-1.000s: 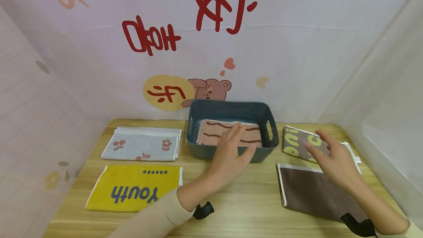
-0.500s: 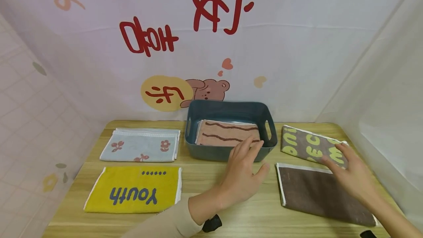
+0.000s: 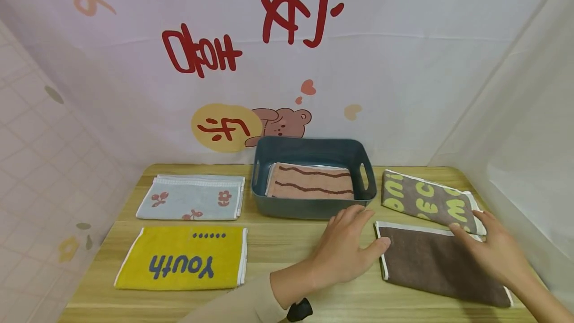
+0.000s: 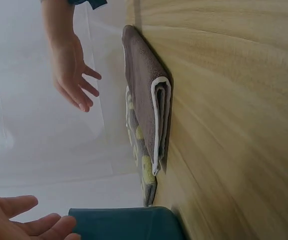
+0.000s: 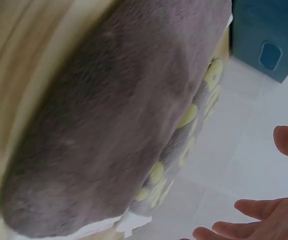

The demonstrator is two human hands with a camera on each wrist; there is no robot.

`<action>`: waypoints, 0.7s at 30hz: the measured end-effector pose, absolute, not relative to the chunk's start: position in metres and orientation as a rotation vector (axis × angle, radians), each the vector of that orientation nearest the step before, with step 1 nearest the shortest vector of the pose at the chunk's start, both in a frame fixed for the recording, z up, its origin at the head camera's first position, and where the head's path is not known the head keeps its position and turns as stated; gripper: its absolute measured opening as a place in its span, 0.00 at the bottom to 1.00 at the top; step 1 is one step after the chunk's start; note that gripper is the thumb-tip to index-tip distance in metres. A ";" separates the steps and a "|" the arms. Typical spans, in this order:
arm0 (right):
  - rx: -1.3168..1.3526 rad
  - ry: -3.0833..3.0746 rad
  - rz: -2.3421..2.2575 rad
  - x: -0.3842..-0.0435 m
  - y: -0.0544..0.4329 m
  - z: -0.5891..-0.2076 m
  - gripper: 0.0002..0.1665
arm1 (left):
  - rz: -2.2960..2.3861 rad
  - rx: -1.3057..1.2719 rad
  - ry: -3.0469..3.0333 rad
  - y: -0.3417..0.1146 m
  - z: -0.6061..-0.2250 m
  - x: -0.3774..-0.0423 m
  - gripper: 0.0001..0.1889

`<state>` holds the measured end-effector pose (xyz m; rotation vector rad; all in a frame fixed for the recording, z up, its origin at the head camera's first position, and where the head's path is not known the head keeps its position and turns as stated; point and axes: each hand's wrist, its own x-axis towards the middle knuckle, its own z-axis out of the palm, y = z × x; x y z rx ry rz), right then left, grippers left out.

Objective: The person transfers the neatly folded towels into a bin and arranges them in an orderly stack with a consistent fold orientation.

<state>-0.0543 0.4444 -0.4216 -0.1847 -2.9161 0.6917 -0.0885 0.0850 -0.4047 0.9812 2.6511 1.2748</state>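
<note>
Grip: if I take up the brown towel (image 3: 435, 260), I judge it best to pinch every layer at both short ends together, since a shallow hold could let the fold drop apart.
Approach: coming in low along the bench (image 3: 269, 245) looks the surest way under the cloth, with my fingers kept off the grey lettered towel (image 3: 426, 201) just beyond.
Right hand (image 3: 498, 250): released, holding nothing, above the brown towel's right end.
Left hand (image 3: 343, 253): released too, fingers stretched forward, thumb out towards the brown towel's left end; the wrist views show both hands apart from the cloth.
Towel's place: flat on the bench, below my right hand and to the right of my left.
Towel's look: plain plush, white-edged, its right end angled nearer me; the left wrist view shows stacked layers at the left end.
Basket (image 3: 309, 208): blue-green, ahead of my left hand, a pink striped towel (image 3: 309, 182) lying inside.
Far side: left of my left hand lie a yellow "Youth" towel (image 3: 179, 248) and, beyond it, a pale blue flowered towel (image 3: 190, 196).
</note>
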 end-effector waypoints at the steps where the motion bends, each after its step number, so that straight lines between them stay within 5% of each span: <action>1: -0.199 -2.926 0.686 -0.053 0.447 -0.423 0.49 | 1.269 0.968 2.638 0.086 -0.405 -0.090 0.32; 21: -0.329 -3.092 0.504 -0.049 0.491 -0.448 0.53 | 1.398 0.440 2.339 0.119 -0.418 -0.105 0.28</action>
